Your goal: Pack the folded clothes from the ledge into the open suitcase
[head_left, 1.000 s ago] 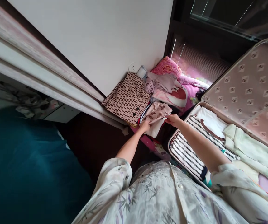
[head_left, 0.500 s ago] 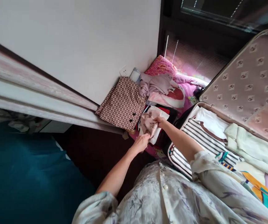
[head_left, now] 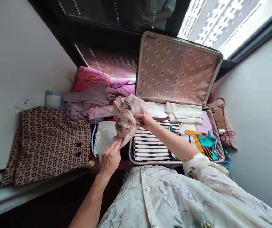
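Left hand: the left hand (head_left: 110, 157) is closed on the lower edge of the leaf-print garment (head_left: 126, 117), fingers curled up into the cloth so that the hem is pinched and kept from drooping.
Right hand: the right hand (head_left: 145, 119) grips the same garment at its upper right side, thumb on top; the two grips, set apart, hold the cloth spread between them.
Leaf-print garment: beige-pink with a dark leaf pattern, bunched and half folded, held in the air over the left rim of the suitcase (head_left: 218, 133) and the pile beside it, resting on nothing.
Suitcase: open flat, its lid (head_left: 177, 68) propped upright against the window, which leaves the whole tray free to reach into.
Inside the suitcase: a striped top (head_left: 150, 146) lies flat at the near left; a pale folded garment (head_left: 184, 113) lies at the far side, a teal and orange cloth (head_left: 203, 144) to the right.
White cloth: a white cloth (head_left: 104, 136) lies just under the left hand, atop the pile left of the suitcase.
Patterned jacket: a brown patterned jacket (head_left: 48, 142) with dark buttons lies spread at the left, against the wall.
Pink bedding: pink bedding (head_left: 90, 79) and a mauve garment (head_left: 88, 99) are heaped at the far left corner.
Unclear: whether the held garment is a shirt or trousers cannot be told from its folds.
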A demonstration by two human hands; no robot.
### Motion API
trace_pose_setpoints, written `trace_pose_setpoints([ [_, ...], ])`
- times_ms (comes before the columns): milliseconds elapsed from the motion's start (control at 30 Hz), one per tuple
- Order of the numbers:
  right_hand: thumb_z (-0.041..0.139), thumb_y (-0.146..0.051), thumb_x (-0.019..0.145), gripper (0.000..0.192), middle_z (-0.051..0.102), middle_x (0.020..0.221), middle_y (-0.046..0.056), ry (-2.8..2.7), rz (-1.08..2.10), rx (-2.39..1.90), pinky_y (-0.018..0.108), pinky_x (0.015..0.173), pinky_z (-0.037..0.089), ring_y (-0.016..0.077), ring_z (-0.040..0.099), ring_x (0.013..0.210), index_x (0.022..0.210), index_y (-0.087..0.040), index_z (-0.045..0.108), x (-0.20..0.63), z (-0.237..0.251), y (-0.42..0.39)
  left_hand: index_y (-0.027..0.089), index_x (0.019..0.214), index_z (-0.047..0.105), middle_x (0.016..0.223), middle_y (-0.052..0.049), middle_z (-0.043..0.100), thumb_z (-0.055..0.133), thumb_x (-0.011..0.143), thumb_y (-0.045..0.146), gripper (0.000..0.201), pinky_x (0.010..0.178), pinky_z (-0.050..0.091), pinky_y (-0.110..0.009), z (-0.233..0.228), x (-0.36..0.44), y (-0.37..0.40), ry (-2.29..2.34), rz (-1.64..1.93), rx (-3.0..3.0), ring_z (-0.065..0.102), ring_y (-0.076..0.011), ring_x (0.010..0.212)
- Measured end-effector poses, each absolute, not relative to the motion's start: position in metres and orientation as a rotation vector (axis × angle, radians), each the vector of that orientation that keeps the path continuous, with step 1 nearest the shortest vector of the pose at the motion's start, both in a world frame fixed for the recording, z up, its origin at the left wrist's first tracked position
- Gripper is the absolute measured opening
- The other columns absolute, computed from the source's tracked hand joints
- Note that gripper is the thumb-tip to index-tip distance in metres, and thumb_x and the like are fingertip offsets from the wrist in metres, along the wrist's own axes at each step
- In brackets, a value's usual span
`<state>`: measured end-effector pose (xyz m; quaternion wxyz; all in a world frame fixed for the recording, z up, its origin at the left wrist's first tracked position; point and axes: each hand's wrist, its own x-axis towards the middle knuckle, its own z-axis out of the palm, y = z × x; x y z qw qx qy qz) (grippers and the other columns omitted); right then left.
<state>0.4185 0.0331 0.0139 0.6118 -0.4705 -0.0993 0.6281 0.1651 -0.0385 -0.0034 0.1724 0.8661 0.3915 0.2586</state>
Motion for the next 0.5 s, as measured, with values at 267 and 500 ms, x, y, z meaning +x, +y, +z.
trace_pose_setpoints([
  [267,0.073,-0.003,0.059,0.025,0.073,0.074,-0.001,0.044,0.836,-1.234,0.029,0.073,0.063,0.0143,0.069,0.068,0.078,-0.018,0.064,0.647,0.043,-0.102,0.014,0.136,0.065,0.132,-0.016,0.070,0.040,0.099,0.010,0.045,0.103,0.050,-0.042,0.014,0.399,-0.039,0.603,0.626,2.704,0.067,-0.0268,0.118],
  [500,0.075,0.000,0.055,0.032,0.063,0.062,-0.005,0.306,0.536,-1.425,0.029,0.066,0.062,0.0157,0.066,0.067,0.071,-0.018,0.055,0.732,-0.016,-0.267,0.011,0.134,0.064,0.131,-0.020,0.068,0.041,0.102,0.013,0.039,0.106,0.048,-0.043,-0.072,0.535,-0.150,0.236,0.150,2.794,0.062,-0.0292,0.127],
])
